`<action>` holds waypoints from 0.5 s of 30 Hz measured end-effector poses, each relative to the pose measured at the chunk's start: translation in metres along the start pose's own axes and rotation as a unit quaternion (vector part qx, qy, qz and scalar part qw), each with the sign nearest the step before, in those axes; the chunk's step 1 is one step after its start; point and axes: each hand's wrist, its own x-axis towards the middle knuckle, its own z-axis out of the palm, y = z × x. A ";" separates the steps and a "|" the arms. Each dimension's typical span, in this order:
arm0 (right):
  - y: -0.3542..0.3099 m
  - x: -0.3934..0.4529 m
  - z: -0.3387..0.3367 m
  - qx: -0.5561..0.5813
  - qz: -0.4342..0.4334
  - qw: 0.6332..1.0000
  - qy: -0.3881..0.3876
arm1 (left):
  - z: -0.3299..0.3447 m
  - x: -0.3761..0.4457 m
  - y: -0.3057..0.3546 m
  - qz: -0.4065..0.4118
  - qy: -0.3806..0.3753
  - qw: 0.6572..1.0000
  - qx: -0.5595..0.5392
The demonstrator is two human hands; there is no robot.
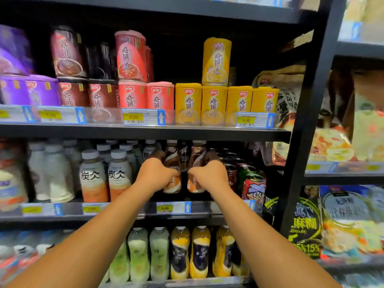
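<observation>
Fingers curl round bottles, centre frame: left hand [154, 173] on left brown bottle [172, 159], right hand [208, 175] on right brown bottle [197, 155]. Best to slide both upright and level.

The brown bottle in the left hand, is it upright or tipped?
Upright: the brown bottle has its cap at the top and base straight below, gripped by the left hand.

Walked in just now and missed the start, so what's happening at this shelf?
A person reaches into a shop's middle shelf with both arms. The left hand grips the left brown bottle and the right hand grips the right brown bottle beside it. Both bottles are upright, between pale bottles on the left and a red can on the right. Whether they rest on the shelf or are lifted is unclear.
</observation>
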 end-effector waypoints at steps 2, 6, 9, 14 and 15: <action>0.007 0.003 0.010 -0.031 -0.007 0.999 0.004 | 0.009 0.002 -0.007 -0.017 0.013 0.999 0.030; 0.021 0.003 0.022 -0.051 -0.026 0.998 0.014 | 0.021 0.006 -0.022 0.001 0.031 0.997 0.066; 0.023 0.005 0.026 -0.076 -0.037 0.996 0.015 | 0.024 0.007 -0.029 0.004 0.033 0.998 0.060; 0.024 0.007 0.029 -0.100 -0.073 0.992 0.013 | 0.027 0.008 -0.031 0.000 0.026 0.999 0.048; 0.024 0.007 0.029 -0.104 -0.080 0.991 0.012 | 0.027 0.009 -0.032 0.002 0.021 0.999 0.050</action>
